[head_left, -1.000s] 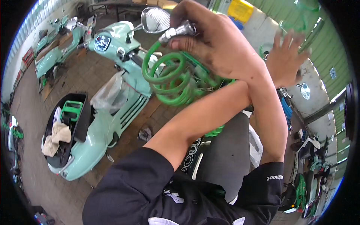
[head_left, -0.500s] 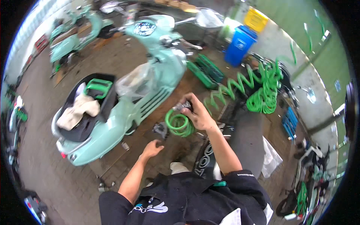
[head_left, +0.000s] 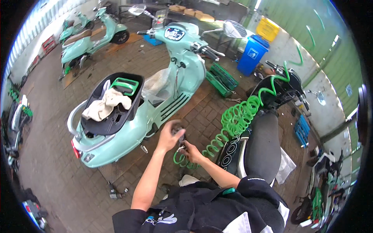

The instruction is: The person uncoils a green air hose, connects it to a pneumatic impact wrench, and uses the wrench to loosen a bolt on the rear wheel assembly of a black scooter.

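Observation:
My left hand and my right hand meet low over the brick floor, beside the mint-green scooter. Between them is a small dark air tool. The left hand's fingers curl over its top. The right hand grips the end of a green coiled hose just under the tool. The hose loops below my right hand, then stretches up and right across a black scooter toward the wall.
The mint scooter's seat compartment is open, with a pale cloth and a green bracket inside. Green crates, a blue bin and a yellow bin stand behind. More scooters are parked far left. Small parts lie on the floor.
Both hands came down from head height with the coiled hose. My left hand then rose from the floor side and closed onto the tool; the hose stretched out longer.

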Demonstrator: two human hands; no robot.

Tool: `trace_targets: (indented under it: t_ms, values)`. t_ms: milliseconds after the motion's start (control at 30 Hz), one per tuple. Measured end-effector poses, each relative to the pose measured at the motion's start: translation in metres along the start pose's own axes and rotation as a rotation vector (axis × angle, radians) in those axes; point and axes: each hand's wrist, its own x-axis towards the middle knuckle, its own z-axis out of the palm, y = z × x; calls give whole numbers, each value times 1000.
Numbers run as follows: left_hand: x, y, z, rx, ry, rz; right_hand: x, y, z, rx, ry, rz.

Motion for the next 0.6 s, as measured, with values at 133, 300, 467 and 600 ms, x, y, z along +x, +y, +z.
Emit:
trace_targets:
  t_ms: [133,300,467,600]
  values:
    - [66,71,54,154,-262,297,-46,-56,-26,264,322,-2]
    - [161,146,148,100,-305,575,-101,-76,-81,352,698,-387]
    - [232,202,243,-847,-1170,107,-150,-95,-123,502,816,-547]
    - [217,244,330,-493,-1036,167,-170,-81,-147,626,959,-506]
